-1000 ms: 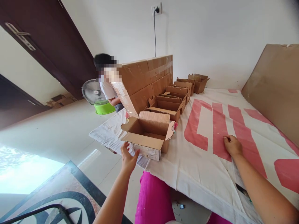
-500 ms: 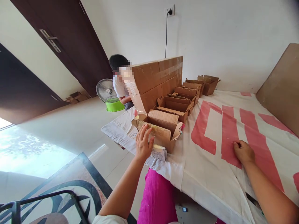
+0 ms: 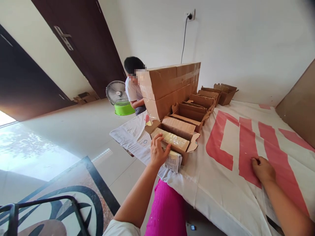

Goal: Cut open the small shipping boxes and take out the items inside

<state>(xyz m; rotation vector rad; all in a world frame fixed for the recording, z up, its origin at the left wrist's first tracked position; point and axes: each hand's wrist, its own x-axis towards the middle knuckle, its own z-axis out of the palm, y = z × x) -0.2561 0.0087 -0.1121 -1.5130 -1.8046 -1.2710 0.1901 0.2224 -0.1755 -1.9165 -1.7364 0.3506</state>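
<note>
My left hand [image 3: 158, 152] lies at the near edge of an open cardboard box [image 3: 183, 154], with its fingers apart and resting on a flap [image 3: 172, 137] covered in clear tape. That flap leans inward over the box. Just below the hand, against the box's near side, stands a small printed carton [image 3: 173, 162], partly covered by my hand. Over to the right, my right hand [image 3: 263, 168] rests closed on the red-striped cloth [image 3: 221, 186]. Whatever its fingers may hold is hidden.
Several open cardboard boxes [image 3: 189, 113] run in a row toward the wall, alongside large taped cartons [image 3: 164, 83]. A person [image 3: 133, 90] sits behind these cartons near a fan [image 3: 116, 93]. A big cardboard sheet [image 3: 299, 105] stands at right.
The box's near flap has gone from upright to leaning inward, with my left hand moving along on it. My right hand stays closed on the cloth. The whole view has shifted slightly.
</note>
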